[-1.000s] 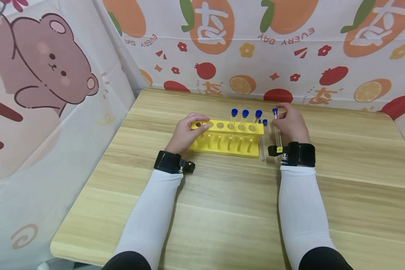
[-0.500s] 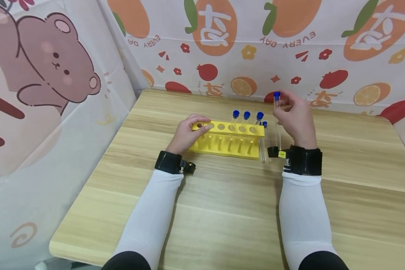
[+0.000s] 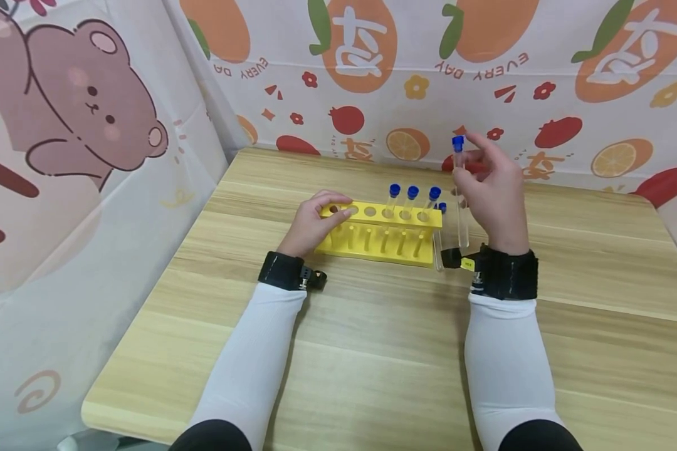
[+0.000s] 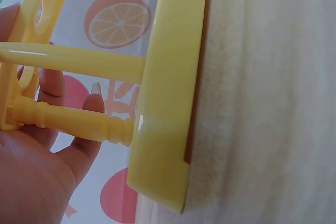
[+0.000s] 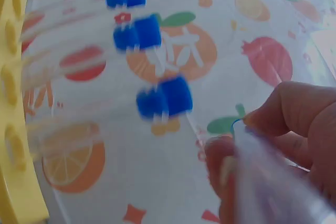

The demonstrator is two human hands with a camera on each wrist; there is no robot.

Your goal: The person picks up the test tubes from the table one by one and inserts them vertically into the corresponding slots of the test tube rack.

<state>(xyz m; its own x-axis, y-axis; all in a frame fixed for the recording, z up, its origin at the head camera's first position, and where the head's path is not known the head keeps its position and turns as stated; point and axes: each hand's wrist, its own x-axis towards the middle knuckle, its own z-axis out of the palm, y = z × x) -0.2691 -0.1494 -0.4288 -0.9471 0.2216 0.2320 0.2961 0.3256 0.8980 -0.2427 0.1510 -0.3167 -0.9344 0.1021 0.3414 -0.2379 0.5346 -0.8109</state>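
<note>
Left hand grips the rack; right hand pinches a tube; best held upright, clear of racked tubes between them.

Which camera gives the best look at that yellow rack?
The head view: it shows nearly the whole yellow rack, one end partly covered by the left hand. The left wrist view shows only one end close up; the right wrist view, just part of its holed top.

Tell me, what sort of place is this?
Probably an indoor corner set up for science practice: there's a wood-grain table, a yellow test-tube rack with blue-capped test tubes, and a fruit-print sheet hanging behind.
</note>
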